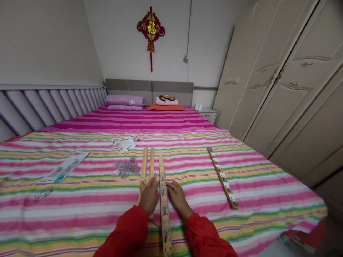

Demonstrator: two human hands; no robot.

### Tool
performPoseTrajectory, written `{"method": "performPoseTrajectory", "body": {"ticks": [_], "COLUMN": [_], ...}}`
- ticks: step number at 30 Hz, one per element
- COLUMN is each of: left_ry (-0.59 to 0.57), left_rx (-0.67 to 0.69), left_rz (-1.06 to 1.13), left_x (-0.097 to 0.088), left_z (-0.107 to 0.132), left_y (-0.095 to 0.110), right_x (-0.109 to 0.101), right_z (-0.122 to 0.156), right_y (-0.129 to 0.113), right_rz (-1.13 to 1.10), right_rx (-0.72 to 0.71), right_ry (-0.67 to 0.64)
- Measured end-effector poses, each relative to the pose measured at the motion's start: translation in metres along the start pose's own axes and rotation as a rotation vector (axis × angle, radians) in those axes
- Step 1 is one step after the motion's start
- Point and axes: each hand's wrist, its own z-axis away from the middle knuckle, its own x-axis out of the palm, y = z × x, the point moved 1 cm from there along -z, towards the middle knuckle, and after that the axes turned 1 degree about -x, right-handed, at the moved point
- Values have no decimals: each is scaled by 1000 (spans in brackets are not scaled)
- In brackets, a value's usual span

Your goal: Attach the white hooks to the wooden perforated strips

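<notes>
A narrow wooden strip with holes (166, 226) lies lengthwise on the bed in front of me, with several small metal clips (165, 210) along it. My left hand (149, 196) is closed at its left edge, partly covering two plain perforated wooden strips (145, 162) beside it. From the other side, my right hand (177, 196) has its curled fingertips against the strip's right edge, near a clip. What sits right at the fingertips is too small to tell. Left of the strips lies a clear plastic bag of small metal parts (126, 167).
To the right lies another wooden strip (223, 175) bearing white round pieces and metal parts. Opened packaging (124, 143) is beyond the bag; a flat long package (64, 167) and a clear wrapper (43, 193) lie left. The striped bedsheet (102, 221) ends near wardrobes (281, 107).
</notes>
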Motion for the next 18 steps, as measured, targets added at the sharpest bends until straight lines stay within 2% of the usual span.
{"method": "performPoseTrajectory", "body": {"ticks": [8, 11, 14, 18], "left_ry": [-72, -53, 69, 345], "left_rx": [21, 39, 95, 61], "left_rz": [-19, 13, 75, 132], "left_x": [0, -1, -13, -42], "left_z": [25, 31, 23, -8], "left_y": [10, 7, -10, -52], "right_x": [-3, -4, -4, -3], "right_z": [22, 28, 28, 26], "right_y": [-7, -5, -1, 4], "right_rz": [-71, -127, -202, -291], "right_rx": [15, 9, 28, 69], "right_ry": [30, 61, 116, 178]}}
